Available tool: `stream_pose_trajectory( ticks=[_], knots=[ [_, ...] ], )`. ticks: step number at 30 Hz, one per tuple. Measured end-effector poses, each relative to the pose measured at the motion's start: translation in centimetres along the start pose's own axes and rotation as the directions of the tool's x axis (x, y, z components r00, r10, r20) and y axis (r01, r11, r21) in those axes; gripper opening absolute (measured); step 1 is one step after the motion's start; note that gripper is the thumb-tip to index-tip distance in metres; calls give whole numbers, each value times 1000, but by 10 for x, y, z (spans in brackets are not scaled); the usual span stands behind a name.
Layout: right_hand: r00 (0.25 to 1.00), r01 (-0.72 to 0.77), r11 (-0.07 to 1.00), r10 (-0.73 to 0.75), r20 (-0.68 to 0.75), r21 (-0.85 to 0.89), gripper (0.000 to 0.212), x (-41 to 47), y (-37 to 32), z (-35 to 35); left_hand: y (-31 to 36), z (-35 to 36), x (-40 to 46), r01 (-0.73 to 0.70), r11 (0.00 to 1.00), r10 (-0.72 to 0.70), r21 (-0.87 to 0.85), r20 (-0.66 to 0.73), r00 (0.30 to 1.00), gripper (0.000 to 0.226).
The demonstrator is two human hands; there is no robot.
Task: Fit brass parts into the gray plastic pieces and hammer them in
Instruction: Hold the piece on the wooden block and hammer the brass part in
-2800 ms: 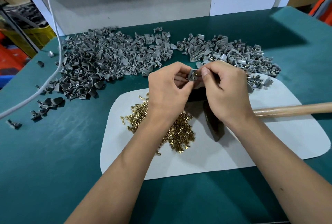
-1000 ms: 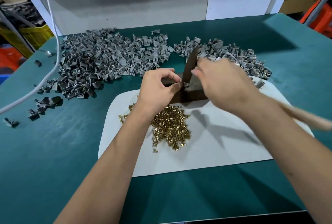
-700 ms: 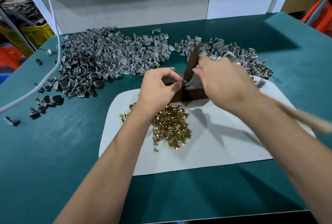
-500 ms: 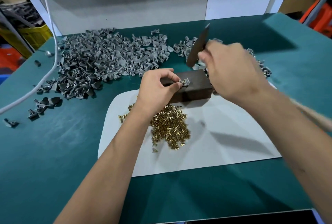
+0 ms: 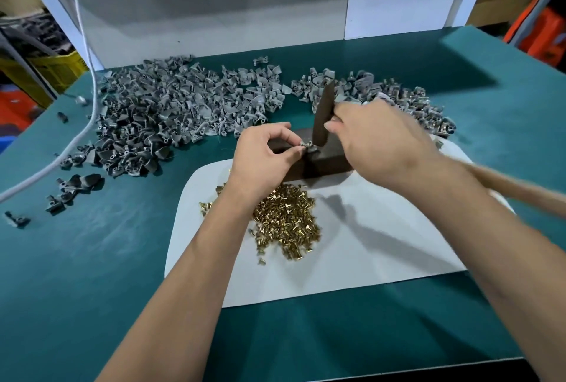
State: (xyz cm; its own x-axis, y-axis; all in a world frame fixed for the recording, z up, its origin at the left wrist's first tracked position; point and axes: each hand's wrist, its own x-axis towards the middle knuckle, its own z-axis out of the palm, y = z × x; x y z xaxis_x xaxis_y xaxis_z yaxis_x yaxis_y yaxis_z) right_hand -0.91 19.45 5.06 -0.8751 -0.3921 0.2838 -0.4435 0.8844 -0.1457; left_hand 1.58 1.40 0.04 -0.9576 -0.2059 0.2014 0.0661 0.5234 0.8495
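My left hand pinches a small gray plastic piece on top of a dark metal block. My right hand grips a hammer close to its head; the dark hammer head stands upright with its lower end down on the gray piece, and the wooden handle runs off to the right, blurred. A heap of brass parts lies on the white mat just below my left wrist.
A big heap of gray plastic pieces covers the back left of the green table; a smaller heap lies at the back right. A white cable crosses the left side. A white panel closes the back.
The hammer head, raised half a second ago, has come down onto the gray piece on the block. My left hand has kept the piece in place there.
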Motion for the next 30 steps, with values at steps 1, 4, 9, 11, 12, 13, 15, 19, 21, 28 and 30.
stream_pose_trajectory(
  ticks=[1,4,9,11,12,13,15,19,21,28,30],
  knots=[
    [998,4,1000,-6,-58,-31,26,2,3,-4,0,0,-1,-1,1000,1,-1,-1,1000,8],
    [971,-12,997,31,-235,83,25,-1,-1,-2,0,-1,0,-3,1000,3,-9,-2,1000,12],
    [1000,-9,1000,9,24,-2,27,2,2,-3,1,1,-1,16,1000,-16,-17,-6,1000,10],
    [989,-17,1000,13,-149,-23,27,3,5,-6,1,0,-1,7,1000,-7,-11,-4,1000,7],
    [977,-31,999,37,-212,31,27,1,2,-5,0,0,-1,0,1000,0,-3,-3,1000,5],
    [979,-30,997,44,-201,74,27,-2,-3,-2,0,0,0,-4,1000,4,3,-3,1000,4],
    [999,-28,997,31,-37,75,25,-6,-10,5,0,0,-1,3,1000,-3,5,-2,1000,4],
    [998,13,999,-15,-57,-36,24,3,0,-8,0,1,-1,20,1000,-20,-6,-3,1000,6],
    [972,-3,1000,7,-234,17,25,1,-3,-7,0,0,-1,12,1000,-12,-2,-5,1000,5],
    [1000,29,999,-29,-7,28,27,0,-2,-1,-1,1,0,0,1000,0,-15,1,1000,6],
    [996,92,994,-92,6,62,26,0,7,-10,-1,1,0,-2,1000,2,-13,-11,1000,6]
  ],
)
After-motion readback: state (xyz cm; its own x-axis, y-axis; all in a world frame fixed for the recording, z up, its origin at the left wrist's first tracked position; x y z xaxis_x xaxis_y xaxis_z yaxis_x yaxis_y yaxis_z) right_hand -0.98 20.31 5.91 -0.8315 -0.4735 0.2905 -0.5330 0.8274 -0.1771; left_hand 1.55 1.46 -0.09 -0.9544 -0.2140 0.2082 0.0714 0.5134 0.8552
